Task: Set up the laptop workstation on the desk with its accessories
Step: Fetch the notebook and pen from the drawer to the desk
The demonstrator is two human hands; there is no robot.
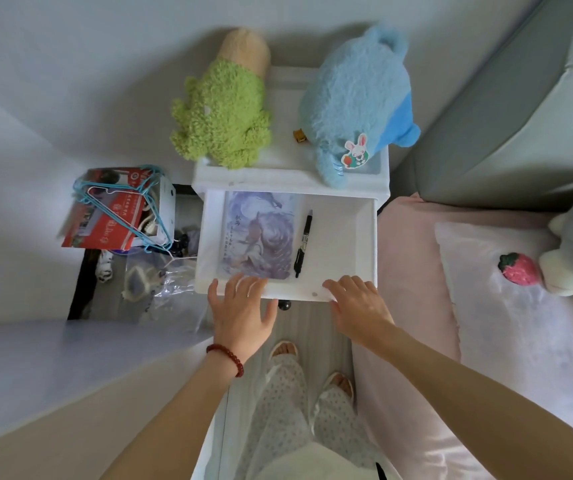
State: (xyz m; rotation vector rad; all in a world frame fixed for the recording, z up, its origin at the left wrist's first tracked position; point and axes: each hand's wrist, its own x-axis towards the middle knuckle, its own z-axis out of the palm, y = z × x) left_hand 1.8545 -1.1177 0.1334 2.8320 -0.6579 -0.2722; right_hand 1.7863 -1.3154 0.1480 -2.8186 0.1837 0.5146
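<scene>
A white drawer (364,237) stands pulled out from a white bedside cabinet (288,174). Inside lie an illustrated purple notebook (259,235) on the left and a black pen (303,243) beside it. My left hand (243,313), with a red bead bracelet at the wrist, rests with straight fingers on the drawer's front edge, fingertips over the notebook's near edge. My right hand (358,306) lies flat on the front edge at the right. Neither hand holds anything. A black knob (284,304) shows under the front between my hands. No laptop is in view.
A green plush toy (222,116) and a blue plush toy (358,98) sit on the cabinet top. At left a box with blue hangers (122,206) and plastic bags (160,285) crowd the floor. A pink bed (416,271) with a strawberry toy (517,268) lies at right.
</scene>
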